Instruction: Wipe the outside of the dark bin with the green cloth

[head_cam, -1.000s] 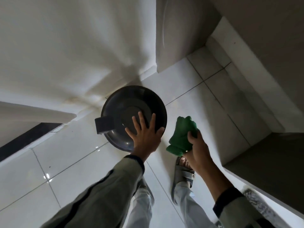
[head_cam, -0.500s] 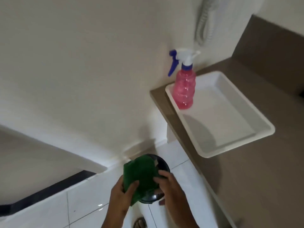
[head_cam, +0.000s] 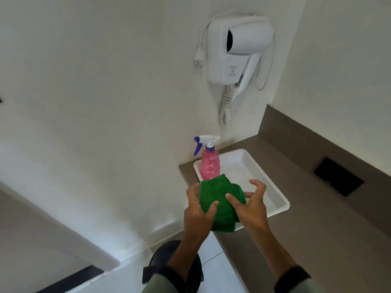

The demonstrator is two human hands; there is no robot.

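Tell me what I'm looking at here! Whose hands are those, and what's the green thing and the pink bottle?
There's no machine here. A person wears a camera on their head, so you see what they see, looking down at their own two hands.

The left hand holds a green cloth with its fingers curled around it. The right hand touches the cloth too, fingers spread.

Behind the cloth, a pink spray bottle stands in a white tray on a brown counter. A white hair dryer hangs on the wall above.

Down near the floor, partly hidden by the arms, is the dark bin the cloth is meant to wipe.
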